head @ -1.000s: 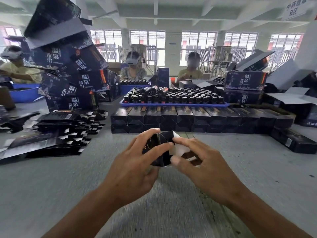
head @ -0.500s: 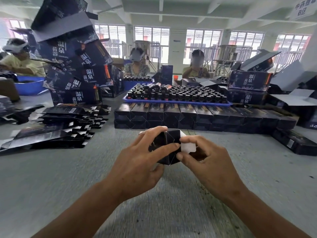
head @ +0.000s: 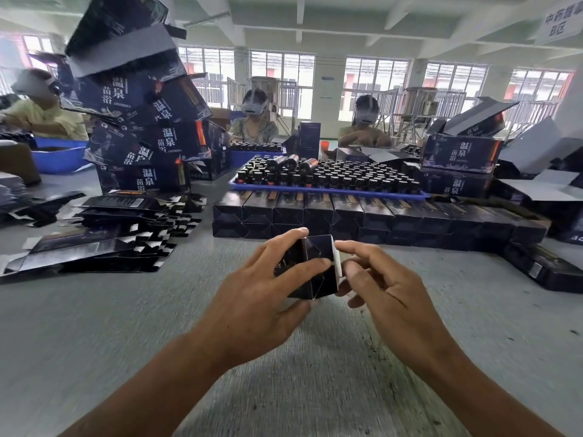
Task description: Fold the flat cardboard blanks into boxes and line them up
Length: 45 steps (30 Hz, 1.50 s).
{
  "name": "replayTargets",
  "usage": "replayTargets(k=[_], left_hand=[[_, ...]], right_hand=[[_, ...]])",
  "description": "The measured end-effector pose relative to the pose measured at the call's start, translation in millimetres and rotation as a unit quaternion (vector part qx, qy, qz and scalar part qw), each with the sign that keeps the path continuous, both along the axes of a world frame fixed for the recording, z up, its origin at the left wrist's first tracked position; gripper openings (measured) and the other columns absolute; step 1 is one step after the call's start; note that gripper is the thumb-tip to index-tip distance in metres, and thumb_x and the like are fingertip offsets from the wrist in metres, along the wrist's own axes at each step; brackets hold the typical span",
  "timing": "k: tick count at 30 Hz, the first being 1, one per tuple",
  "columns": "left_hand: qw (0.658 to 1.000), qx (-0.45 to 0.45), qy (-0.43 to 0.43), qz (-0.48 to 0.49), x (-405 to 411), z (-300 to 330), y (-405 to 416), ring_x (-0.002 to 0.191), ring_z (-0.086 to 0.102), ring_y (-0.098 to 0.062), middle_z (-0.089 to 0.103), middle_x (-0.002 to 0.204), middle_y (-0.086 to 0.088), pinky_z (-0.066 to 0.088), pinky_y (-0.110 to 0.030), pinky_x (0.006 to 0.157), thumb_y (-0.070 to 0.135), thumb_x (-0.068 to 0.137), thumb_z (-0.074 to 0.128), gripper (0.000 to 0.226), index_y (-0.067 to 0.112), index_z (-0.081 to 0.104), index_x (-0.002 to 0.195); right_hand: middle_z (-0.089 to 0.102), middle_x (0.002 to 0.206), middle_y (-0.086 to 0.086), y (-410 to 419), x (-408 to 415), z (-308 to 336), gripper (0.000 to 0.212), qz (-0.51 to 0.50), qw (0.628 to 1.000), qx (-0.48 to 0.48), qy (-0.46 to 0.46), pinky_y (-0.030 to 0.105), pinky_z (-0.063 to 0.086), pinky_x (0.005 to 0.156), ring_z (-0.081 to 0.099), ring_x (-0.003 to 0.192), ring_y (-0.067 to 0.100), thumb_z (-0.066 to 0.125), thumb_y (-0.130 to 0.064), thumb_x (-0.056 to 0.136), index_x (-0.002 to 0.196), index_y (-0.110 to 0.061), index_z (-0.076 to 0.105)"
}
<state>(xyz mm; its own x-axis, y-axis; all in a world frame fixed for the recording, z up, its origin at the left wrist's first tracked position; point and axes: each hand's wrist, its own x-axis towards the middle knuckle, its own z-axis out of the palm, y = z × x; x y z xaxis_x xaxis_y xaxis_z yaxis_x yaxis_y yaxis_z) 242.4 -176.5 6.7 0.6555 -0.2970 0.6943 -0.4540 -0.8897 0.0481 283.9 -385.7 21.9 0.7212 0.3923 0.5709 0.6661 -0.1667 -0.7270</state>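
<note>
Two hands, one box, end flap not yet shut

Both hands work one dark box held off the counter at centre frame, its end turned toward the camera, likely so the flaps can be seen while they are tucked. The left hand wraps the box from the left, thumb across the near face and fingers over the top edge, steadying it. The right hand pinches the white-backed flap at the box's right edge, seemingly to fold it in.

Behind, finished boxes lie in a row two layers high at mid-frame; roughly ten show across the top, though the right end blurs. That line is probably where this one goes. Flat blanks lie fanned in a stack at left, within the left hand's reach; too many overlap to count. One blue tray of bottles sits behind the row. Three seated people show at the far side.
</note>
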Motion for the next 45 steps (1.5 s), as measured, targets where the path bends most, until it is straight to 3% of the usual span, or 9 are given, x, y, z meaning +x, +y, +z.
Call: replayTargets(k=[3,8,17,20,25,29,36,41,45], left_hand=[[1.000,-0.020,0.002,-0.006,-1,1,-5,0.133,0.048,-0.021,0.035,0.157,0.002,0.056,-0.035,0.091,0.043,0.085,0.068,0.067,0.032,0.041,0.145],[0.998,-0.059,0.017,-0.006,-6,3,-14,0.132,0.042,-0.008,0.034,0.151,0.014,0.042,-0.022,0.099,0.050,0.082,0.058,0.084,0.028,0.023,0.155],[0.998,-0.051,0.019,0.021,-7,2,-20,0.130,0.041,-0.009,0.038,0.147,0.010,0.023,-0.011,0.100,0.040,0.078,0.074,0.090,0.023,0.028,0.153],[0.998,-0.048,0.017,0.022,-7,2,-21,0.131,0.041,-0.009,0.040,0.147,0.009,0.021,-0.010,0.102,0.041,0.078,0.071,0.086,0.022,0.030,0.151],[0.999,-0.044,0.015,0.016,-8,3,-24,0.132,0.038,-0.006,0.035,0.146,0.014,0.020,-0.008,0.102,0.047,0.079,0.063,0.082,0.023,0.031,0.150],[0.999,-0.045,0.012,0.012,-8,3,-25,0.132,0.038,-0.005,0.035,0.146,0.013,0.020,-0.009,0.103,0.049,0.079,0.061,0.081,0.022,0.031,0.150],[0.998,-0.052,0.011,0.017,-8,3,-23,0.132,0.036,-0.004,0.033,0.147,0.015,0.019,-0.007,0.099,0.052,0.079,0.058,0.083,0.024,0.029,0.152],[0.998,-0.053,0.000,0.018,-8,4,-22,0.132,0.038,-0.006,0.034,0.147,0.014,0.022,-0.007,0.099,0.050,0.080,0.057,0.081,0.024,0.029,0.151],[1.000,-0.019,0.001,-0.011,-5,1,-22,0.147,0.028,-0.008,0.034,0.157,0.012,0.028,-0.025,0.115,0.032,0.084,0.068,0.084,0.023,0.026,0.156]], right_hand=[[0.065,0.104,-0.027,2,0,1,0.025,-0.022,1.000,-0.002,0.006,0.016,0.056,0.072,0.069,0.089,0.001,0.055,-0.055,0.087,0.111,-0.063,0.054],[0.064,0.100,-0.033,2,3,-1,0.022,-0.050,0.998,-0.023,0.041,0.019,0.055,0.070,0.067,0.089,-0.005,0.066,-0.039,0.090,0.104,-0.053,0.057],[0.074,0.090,-0.020,-1,5,-2,0.011,-0.062,0.994,0.007,0.091,0.018,0.054,0.066,0.070,0.082,0.001,0.072,-0.032,0.088,0.099,-0.035,0.073],[0.075,0.088,-0.018,0,5,-2,0.011,-0.071,0.993,0.012,0.091,0.017,0.053,0.066,0.070,0.081,0.002,0.075,-0.027,0.086,0.097,-0.030,0.075],[0.073,0.084,-0.020,2,1,-3,0.008,-0.102,0.993,0.007,0.063,0.010,0.051,0.068,0.068,0.081,-0.002,0.074,-0.026,0.087,0.093,-0.031,0.073],[0.073,0.088,-0.014,3,-2,-2,0.010,-0.123,0.991,-0.011,0.044,0.013,0.052,0.067,0.067,0.083,-0.002,0.072,-0.028,0.088,0.098,-0.028,0.072],[0.071,0.089,-0.022,0,0,1,0.010,-0.087,0.995,-0.013,0.056,0.012,0.051,0.066,0.067,0.082,-0.003,0.072,-0.035,0.087,0.097,-0.035,0.070],[0.071,0.094,-0.021,-1,2,2,0.020,-0.062,0.995,-0.001,0.074,0.020,0.054,0.067,0.069,0.085,0.002,0.071,-0.047,0.083,0.100,-0.037,0.070],[0.065,0.107,-0.026,1,-2,0,0.061,-0.046,0.995,-0.028,0.080,0.015,0.056,0.071,0.066,0.095,-0.004,0.071,-0.070,0.072,0.126,-0.046,0.055]])
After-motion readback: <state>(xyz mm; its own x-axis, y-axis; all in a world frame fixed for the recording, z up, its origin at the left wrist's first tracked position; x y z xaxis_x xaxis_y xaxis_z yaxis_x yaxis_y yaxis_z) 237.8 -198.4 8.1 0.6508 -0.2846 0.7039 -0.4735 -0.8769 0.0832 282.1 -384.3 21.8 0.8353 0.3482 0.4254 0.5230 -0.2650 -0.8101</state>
